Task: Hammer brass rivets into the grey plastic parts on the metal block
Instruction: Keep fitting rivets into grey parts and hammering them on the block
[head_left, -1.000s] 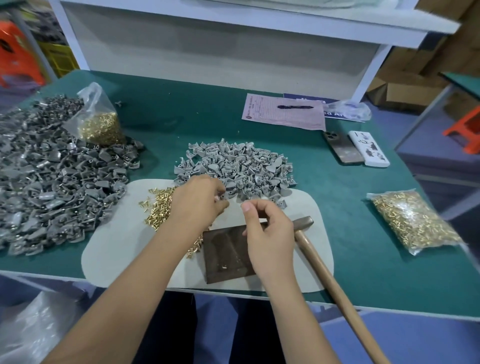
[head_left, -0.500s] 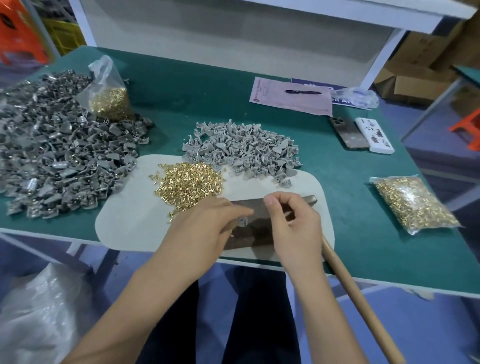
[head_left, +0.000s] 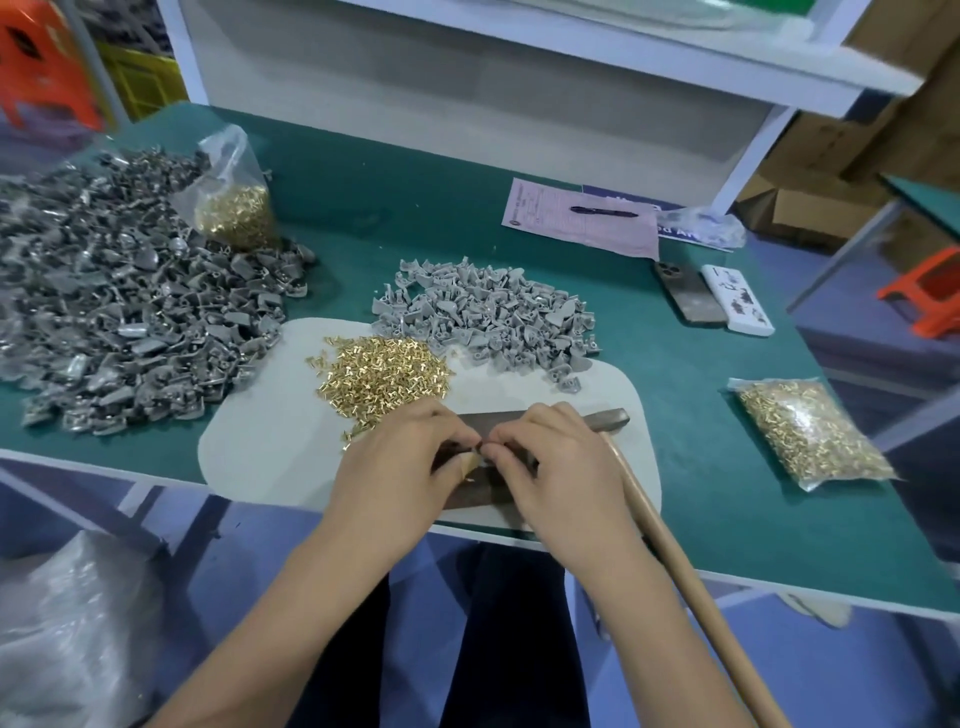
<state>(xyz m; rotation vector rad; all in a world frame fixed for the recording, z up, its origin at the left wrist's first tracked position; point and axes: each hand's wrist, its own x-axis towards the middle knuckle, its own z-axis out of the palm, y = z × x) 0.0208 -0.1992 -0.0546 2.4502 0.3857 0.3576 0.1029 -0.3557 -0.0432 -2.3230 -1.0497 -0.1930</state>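
Small assembly workshop: green table (head_left: 363, 171) heaped with grey plastic parts (head_left: 483, 317) and brass rivets (head_left: 384, 371), a hammer (head_left: 670, 551), bagged rivets (head_left: 810, 436), cardboard boxes (head_left: 810, 208) behind.

Both hands (head_left: 483, 462) cover most of the dark metal block (head_left: 498, 418). Whatever their fingertips pinch is too small to tell. The long wooden hammer handle (head_left: 691, 587) runs off the bottom edge.
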